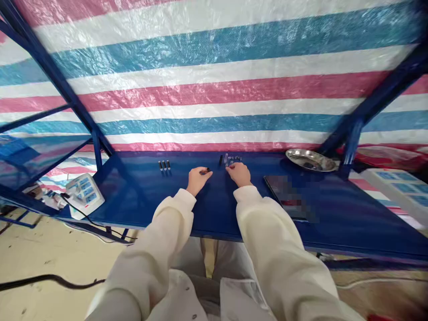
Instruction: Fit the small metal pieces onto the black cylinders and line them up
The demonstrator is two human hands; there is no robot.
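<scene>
My left hand is closed in a pinch around a small black cylinder-like piece, held just above the blue table. To its right, my right hand has its fingertips pressed together beside a cluster of small clear and dark pieces. Whatever those fingertips hold, if anything, is too small to make out. A short clear tube and a short black cylinder stand just beyond my right fingertips. Further left, three short black tubes with whitish lower ends stand in a row.
A phone or tablet lies right of my right forearm on the blue table. Behind it sits a shiny metal plate. A white box with blue panels and a cable are at the left end. Blue frame posts flank the table.
</scene>
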